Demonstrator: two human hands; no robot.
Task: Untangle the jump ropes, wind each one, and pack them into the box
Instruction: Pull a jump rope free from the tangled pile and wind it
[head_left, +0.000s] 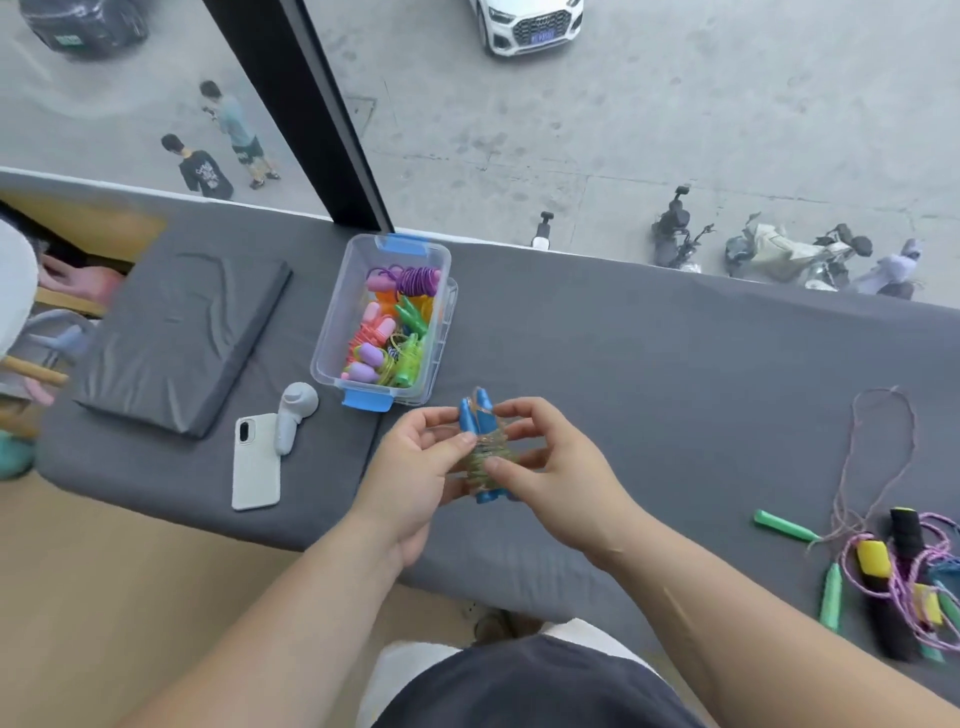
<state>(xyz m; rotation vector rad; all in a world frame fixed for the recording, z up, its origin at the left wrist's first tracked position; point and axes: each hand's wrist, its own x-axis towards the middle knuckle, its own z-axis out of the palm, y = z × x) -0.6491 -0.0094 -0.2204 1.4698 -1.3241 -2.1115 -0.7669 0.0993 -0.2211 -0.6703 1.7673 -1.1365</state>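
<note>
Since the whole thing happens at a big window, most of the view is the grey padded ledge (649, 364) running along the glass, with a black window post (296, 104) going up at 11 o'clock. Down on the street there's a white car (530, 23) at 12 and some parked scooters (675, 234) at about 2. A folded grey pad (182, 338) lies on the ledge at 9 o'clock.

The clear box (330, 338) with blue latches stands open just past the hands, at roughly 11 o'clock from them, and it already holds several wound ropes (395, 327) in pink, purple, orange and green. Over at 4 o'clock a tangle of ropes (893, 571) lies loose, with green, yellow and black handles mixed in. A white phone (255, 462) and a little grey hand fan (293, 421) lie at 9 o'clock from the hands, touching each other.

Both hands are up over the ledge's near edge holding the blue-handled rope (480, 452), handles side by side and upright-ish, cord coiled round the middle. The left hand (410, 473) wraps its fingers around the bundle with the thumb on the coil. The right hand (550, 467) pinches the coil between thumb and fingertips, its other fingers arched over the top.
</note>
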